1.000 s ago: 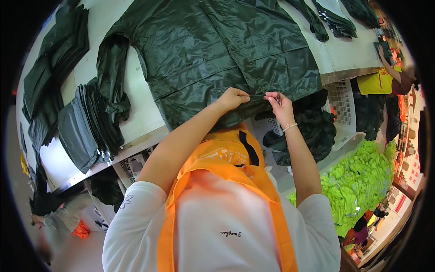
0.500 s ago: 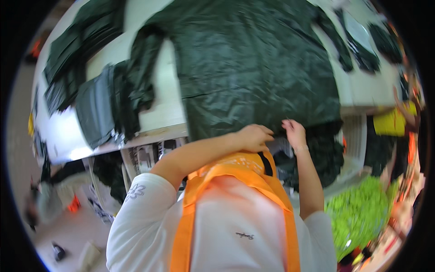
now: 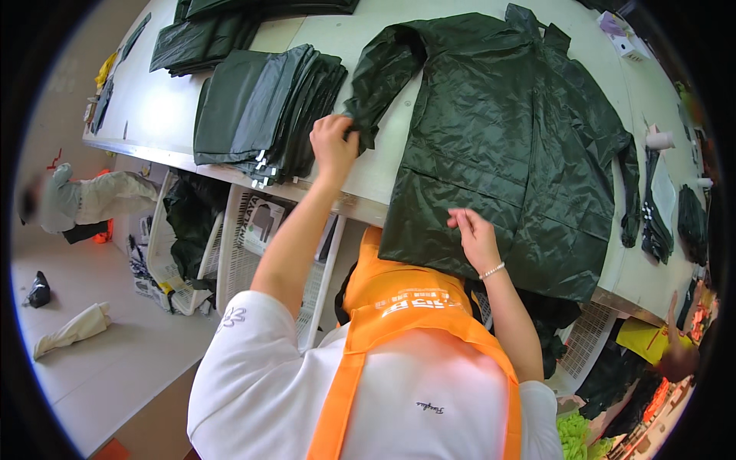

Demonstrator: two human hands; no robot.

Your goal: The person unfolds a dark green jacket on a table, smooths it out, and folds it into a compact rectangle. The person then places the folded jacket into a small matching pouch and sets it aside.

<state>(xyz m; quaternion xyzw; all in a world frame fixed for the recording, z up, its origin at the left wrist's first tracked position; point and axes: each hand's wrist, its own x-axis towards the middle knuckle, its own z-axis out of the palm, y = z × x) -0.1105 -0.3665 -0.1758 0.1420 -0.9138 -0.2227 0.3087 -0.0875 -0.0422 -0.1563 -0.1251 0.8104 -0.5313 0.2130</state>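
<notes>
A dark green, shiny raincoat (image 3: 483,146) lies spread on the white table, its collar at the far side and its hem over the near edge. Out at its left sleeve end, my left hand (image 3: 334,150) has its fingers closed on the cuff. My right hand (image 3: 477,242) is above the lower front of the raincoat, near the hem. Its fingers are curled together, and whatever they may hold is too small to make out. To the left of the sleeve lies a stack of folded dark green garments (image 3: 264,111).
More folded dark garments (image 3: 203,42) lie at the far left of the white table (image 3: 146,115). White plastic crates (image 3: 230,261) stand under its front edge. At right are a bundled dark garment (image 3: 658,215) and a white spool (image 3: 659,139). Other people (image 3: 92,199) are at both sides.
My view has swung left, so the raincoat appears further right. My left hand has moved from the hem out to the sleeve cuff. My right hand has stayed near the hem.
</notes>
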